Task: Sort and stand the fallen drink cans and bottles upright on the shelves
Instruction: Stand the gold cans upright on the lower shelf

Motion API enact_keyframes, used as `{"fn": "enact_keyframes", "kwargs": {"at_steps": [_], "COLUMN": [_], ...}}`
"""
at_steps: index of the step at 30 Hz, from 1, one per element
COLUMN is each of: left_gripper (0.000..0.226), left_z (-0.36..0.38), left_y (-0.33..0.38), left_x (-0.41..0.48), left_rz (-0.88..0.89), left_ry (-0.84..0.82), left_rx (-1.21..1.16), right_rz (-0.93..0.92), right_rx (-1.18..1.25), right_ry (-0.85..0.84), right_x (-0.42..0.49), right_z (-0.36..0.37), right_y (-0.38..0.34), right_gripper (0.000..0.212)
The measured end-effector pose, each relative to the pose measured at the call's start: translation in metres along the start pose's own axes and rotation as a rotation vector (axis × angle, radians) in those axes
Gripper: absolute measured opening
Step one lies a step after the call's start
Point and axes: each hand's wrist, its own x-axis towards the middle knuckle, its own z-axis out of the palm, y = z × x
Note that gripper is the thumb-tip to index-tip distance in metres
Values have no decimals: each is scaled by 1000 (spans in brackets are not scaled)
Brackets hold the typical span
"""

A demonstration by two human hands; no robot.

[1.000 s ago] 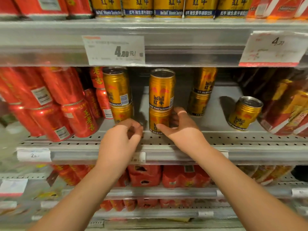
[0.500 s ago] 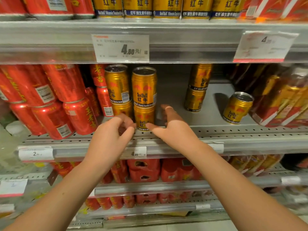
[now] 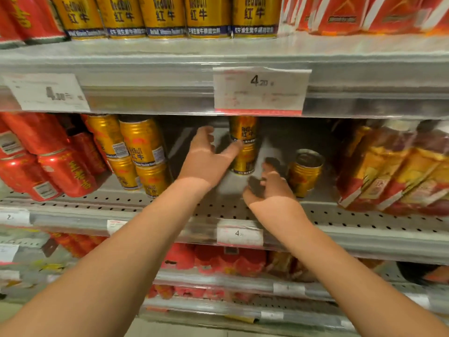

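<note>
On the middle shelf, two stacks of gold Red Bull cans stand side by side on the left, each two cans high. Another two-can gold stack stands farther back in the middle. My left hand reaches in beside it with fingers spread and holds nothing; the thumb lies against the stack's left side. A single gold can sits to the right, looking tilted with its top showing. My right hand hovers just left of that can with loosely bent fingers, gripping nothing.
Red cans lean in a pile at the shelf's left end. Plastic-wrapped red and gold packs fill the right end. The upper shelf carries a row of gold cans. Price tags hang on the shelf rails. Red packs sit on the lower shelves.
Both hands have left the two-can stack that now stands beside the left stack. They moved right: the left to the back stack, the right toward the single can. The view shifted right.
</note>
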Motion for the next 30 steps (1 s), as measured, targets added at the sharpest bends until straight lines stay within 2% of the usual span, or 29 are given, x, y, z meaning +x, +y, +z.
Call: {"fn": "enact_keyframes", "kwargs": {"at_steps": [4,10,13,16,20,22,26,28,30], "left_gripper": [88,70,64,61,72,76,77,76,68], "left_z": [23,48,44,30,7,-3,-20,-20,-17], "left_y": [15,21,15,13,8,8,8,10,13], "left_x": [14,26,24,19,5,2,-2,-7,-10], "left_rz": [3,-91,-72,-9,4,8,-31,-16,18], "left_ry": [-44,-36,-53,-171,-342,-394,-407,-371,-240], "left_rx": [-91,-28,-31,-27,13,82,87,60,16], "right_rz": [17,-15,-31,-53,-101,-102,-77,-85,-110], "right_rx": [-62,-93,-46,23,118,139,139,135,129], "right_ry": [-87,-131,-129,-94,-76,-77,-102,-131,-131], "right_x": [7,9,11,12,13,12,18,24,26], "right_z": [-6,-12,-15,-16,-8,-6,-8,-10,-12], "right_y": [0,6,13,16,11,9,7,7,6], "right_gripper": [77,69,68,65,61,66,91,75,55]}}
